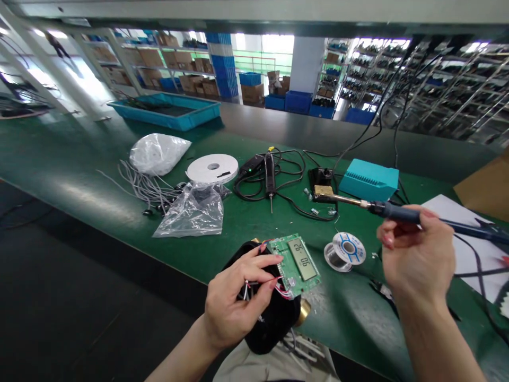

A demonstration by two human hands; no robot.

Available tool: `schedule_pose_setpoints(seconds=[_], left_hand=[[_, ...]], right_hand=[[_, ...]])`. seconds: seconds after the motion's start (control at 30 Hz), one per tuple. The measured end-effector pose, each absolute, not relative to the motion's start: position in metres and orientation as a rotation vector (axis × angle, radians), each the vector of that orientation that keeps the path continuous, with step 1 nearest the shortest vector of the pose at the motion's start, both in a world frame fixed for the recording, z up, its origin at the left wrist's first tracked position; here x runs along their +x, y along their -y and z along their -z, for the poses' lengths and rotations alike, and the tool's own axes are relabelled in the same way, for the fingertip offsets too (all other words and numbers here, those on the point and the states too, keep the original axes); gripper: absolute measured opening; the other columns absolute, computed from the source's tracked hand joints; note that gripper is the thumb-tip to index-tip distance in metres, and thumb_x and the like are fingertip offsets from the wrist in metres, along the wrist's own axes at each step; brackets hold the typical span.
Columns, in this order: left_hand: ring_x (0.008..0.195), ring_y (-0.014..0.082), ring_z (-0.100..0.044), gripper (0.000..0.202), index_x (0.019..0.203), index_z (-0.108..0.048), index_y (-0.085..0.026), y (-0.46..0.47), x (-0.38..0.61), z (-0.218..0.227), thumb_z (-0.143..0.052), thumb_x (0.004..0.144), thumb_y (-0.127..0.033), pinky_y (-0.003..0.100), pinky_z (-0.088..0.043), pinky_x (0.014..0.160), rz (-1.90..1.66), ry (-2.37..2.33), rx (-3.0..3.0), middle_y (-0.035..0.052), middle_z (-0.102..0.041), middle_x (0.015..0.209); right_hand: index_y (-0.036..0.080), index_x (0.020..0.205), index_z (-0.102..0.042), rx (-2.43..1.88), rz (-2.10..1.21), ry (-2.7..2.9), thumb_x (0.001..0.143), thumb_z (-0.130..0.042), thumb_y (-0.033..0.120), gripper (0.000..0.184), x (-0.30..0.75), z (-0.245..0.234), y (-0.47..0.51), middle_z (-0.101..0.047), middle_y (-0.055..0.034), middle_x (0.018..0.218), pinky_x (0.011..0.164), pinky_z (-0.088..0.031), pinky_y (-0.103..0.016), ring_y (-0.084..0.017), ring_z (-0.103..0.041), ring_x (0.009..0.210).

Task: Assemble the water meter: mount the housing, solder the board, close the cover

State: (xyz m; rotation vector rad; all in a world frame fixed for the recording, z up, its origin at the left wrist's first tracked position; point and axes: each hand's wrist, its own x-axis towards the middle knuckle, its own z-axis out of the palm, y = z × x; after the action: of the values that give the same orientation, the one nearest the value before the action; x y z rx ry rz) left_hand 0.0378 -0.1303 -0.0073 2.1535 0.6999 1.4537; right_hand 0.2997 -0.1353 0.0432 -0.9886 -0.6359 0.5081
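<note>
My left hand (238, 297) pinches thin wires at the edge of a green circuit board (296, 265) that carries a small LCD screen showing digits. The board rests on a black device (270, 318) with a brass fitting, at the near edge of the green bench. My right hand (415, 254) grips a blue-handled soldering iron (393, 212). Its metal tip (322, 198) reaches left over the sponge of the iron stand (323, 183). A spool of solder wire (345, 251) lies between my hands, right of the board.
A teal soldering station (369, 179) stands behind the stand. A black electric screwdriver (270, 178) with coiled cables, a white tape roll (212, 168), plastic bags (191, 209) and grey wires (139, 185) lie to the left. A blue tray (165, 110) sits far back; white paper (473, 233) at right.
</note>
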Motion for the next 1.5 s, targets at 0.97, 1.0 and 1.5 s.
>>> schedule_pose_setpoints(seconds=[0.97, 1.0, 1.5], left_hand=[[0.092, 0.0200, -0.068, 0.023, 0.085, -0.059, -0.017, 0.132, 0.040, 0.006, -0.061, 0.070, 0.000, 0.042, -0.050, 0.096, -1.475, -0.729, 2.143, 0.0060, -0.072, 0.095], [0.091, 0.0201, -0.069, 0.023, 0.084, -0.059, -0.018, 0.132, 0.040, 0.006, -0.061, 0.070, 0.000, 0.042, -0.051, 0.096, -1.476, -0.732, 2.142, 0.0058, -0.072, 0.095], [0.090, 0.0198, -0.069, 0.025, 0.085, -0.058, -0.018, 0.131, 0.040, 0.006, -0.061, 0.070, 0.001, 0.043, -0.051, 0.096, -1.482, -0.709, 2.146, 0.0051, -0.072, 0.094]], right_hand=[[0.015, 0.079, -0.061, -1.126, -0.870, 0.593, 0.080, -0.053, 0.034, 0.020, 0.252, -0.013, 0.188, -0.052, 0.0030, 0.044, 0.034, -0.025, -0.017, -0.007, -0.037, 0.034], [0.015, 0.078, -0.061, -1.129, -0.869, 0.590, 0.080, -0.053, 0.034, 0.021, 0.253, -0.013, 0.188, -0.052, 0.0029, 0.044, 0.034, -0.026, -0.017, -0.007, -0.037, 0.034], [0.014, 0.080, -0.063, -1.132, -0.885, 0.575, 0.081, -0.053, 0.034, 0.022, 0.252, -0.013, 0.189, -0.053, 0.0019, 0.045, 0.032, -0.023, -0.017, -0.007, -0.037, 0.034]])
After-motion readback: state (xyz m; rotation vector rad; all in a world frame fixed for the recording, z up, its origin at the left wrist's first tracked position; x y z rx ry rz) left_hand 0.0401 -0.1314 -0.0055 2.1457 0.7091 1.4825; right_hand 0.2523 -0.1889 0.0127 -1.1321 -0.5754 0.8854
